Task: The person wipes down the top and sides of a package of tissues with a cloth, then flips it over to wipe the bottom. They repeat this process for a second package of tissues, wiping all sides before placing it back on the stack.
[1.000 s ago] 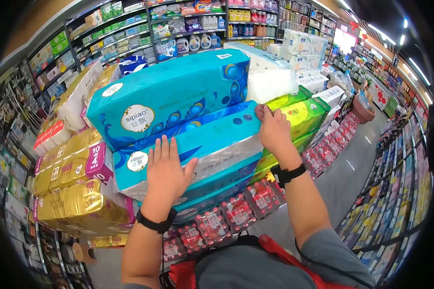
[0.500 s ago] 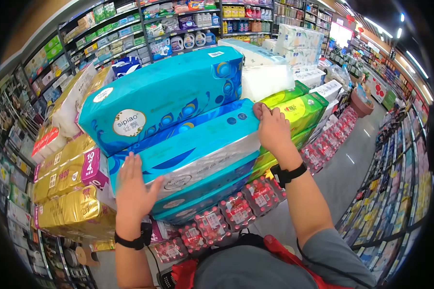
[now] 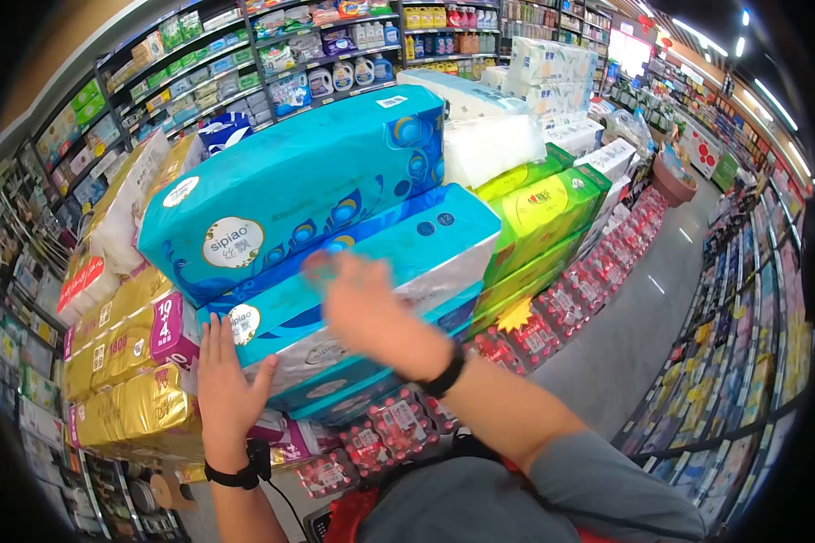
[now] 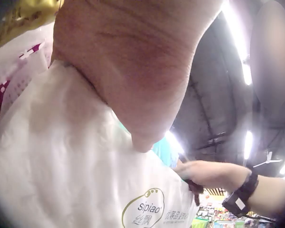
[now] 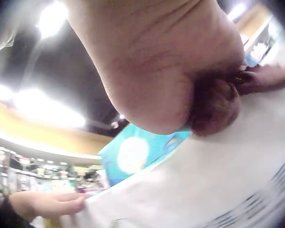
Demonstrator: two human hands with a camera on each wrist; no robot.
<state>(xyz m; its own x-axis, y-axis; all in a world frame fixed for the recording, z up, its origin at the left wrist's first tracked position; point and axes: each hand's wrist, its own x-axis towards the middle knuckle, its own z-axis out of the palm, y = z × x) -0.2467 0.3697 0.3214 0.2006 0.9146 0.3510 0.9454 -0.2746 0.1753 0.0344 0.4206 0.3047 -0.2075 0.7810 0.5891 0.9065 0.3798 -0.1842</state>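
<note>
A long blue-and-white sipiao tissue pack (image 3: 407,249) lies on top of a front stack of similar packs. My left hand (image 3: 229,394) rests against its left end, fingers straight and thumb spread along the front side. In the left wrist view its palm lies over the white wrapping (image 4: 85,156). My right hand (image 3: 371,308), motion-blurred, is over the middle of the same pack, its fingers pointing left and slightly bent with nothing seen between them. The right wrist view has it close over the pack's white side (image 5: 190,175). Behind stands a taller sipiao pack (image 3: 290,195).
Gold-and-purple paper packs (image 3: 127,339) are stacked on the left, and green packs (image 3: 543,213) on the right. Shrink-wrapped red bottles (image 3: 398,425) line the floor in front. White packs (image 3: 552,81) rise behind. Stocked shelves (image 3: 326,45) run along the back, others along the right aisle.
My right hand has left the pack's right corner, where its fingertips were, and moved left to its middle. My left hand has slid left to the pack's end. The view has shifted slightly.
</note>
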